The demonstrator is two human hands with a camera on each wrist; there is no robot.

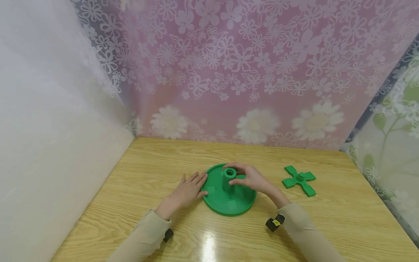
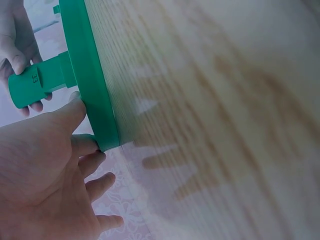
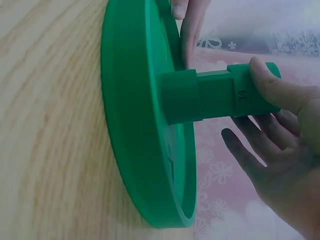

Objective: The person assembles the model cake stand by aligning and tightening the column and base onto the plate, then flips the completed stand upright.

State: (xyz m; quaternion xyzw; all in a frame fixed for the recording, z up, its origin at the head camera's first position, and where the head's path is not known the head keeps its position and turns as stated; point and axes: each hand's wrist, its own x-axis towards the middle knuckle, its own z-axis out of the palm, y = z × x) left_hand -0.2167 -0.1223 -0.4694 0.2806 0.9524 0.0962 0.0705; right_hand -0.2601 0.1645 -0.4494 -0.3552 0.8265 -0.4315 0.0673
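A round green plastic base (image 1: pixel 220 203) with a raised rim lies flat on the wooden table. From its middle rises an upright green post (image 1: pixel 226 182), hollow at the top and marked with small numbers in the wrist views. My right hand (image 1: pixel 251 178) holds the post's upper end between thumb and fingers; the right wrist view shows the thumb (image 3: pixel 272 85) on one side and fingertips on the other. My left hand (image 1: pixel 186 192) rests at the base's left edge, fingers extended, with thumb and fingertips touching the rim in the left wrist view.
To the right of the base lies a green cross-shaped piece (image 1: pixel 300 177) with a round threaded-looking stub in its centre. A pink floral curtain (image 1: pixel 229 72) hangs along the table's back edge, and a pale sheet (image 1: pixel 59 109) stands on the left.
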